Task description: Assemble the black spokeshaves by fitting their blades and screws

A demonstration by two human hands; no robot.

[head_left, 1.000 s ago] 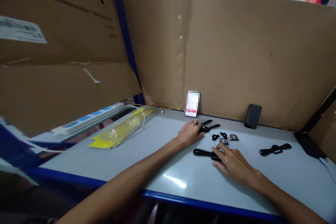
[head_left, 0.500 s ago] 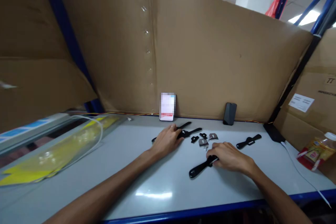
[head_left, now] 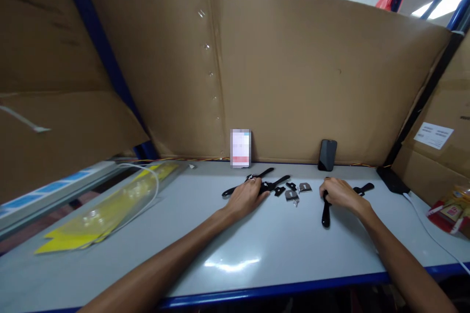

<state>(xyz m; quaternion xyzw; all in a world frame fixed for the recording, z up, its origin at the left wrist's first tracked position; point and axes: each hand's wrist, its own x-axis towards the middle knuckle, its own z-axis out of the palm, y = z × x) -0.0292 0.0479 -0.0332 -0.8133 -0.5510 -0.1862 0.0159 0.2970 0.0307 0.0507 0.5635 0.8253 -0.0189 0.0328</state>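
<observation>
My left hand [head_left: 246,198] rests over a group of black two-handled spokeshave bodies [head_left: 282,180], its thumb apart from the fingers and the fingertips partly hidden. Upright in my right hand [head_left: 340,191] is another black spokeshave body [head_left: 325,216], gripped near its middle; one handle points toward me. Just behind that hand lies a further spokeshave body [head_left: 365,188], partly covered by it. Between my hands are small black cap pieces [head_left: 279,191], grey metal blades [head_left: 292,195] with slots, and a few tiny shiny parts [head_left: 296,202], too small to make out.
A lit phone [head_left: 241,149] and a dark phone [head_left: 327,155] lean on the cardboard back wall [head_left: 279,83]. Yellow sheets in clear plastic [head_left: 99,217] lie left with a white cable. At right are a black box [head_left: 392,180] and a red-and-yellow container [head_left: 450,209].
My right hand has carried its spokeshave body to the right, close to the one lying there, and turned it toward pointing at me. My left hand has shifted slightly over the group. The view has moved.
</observation>
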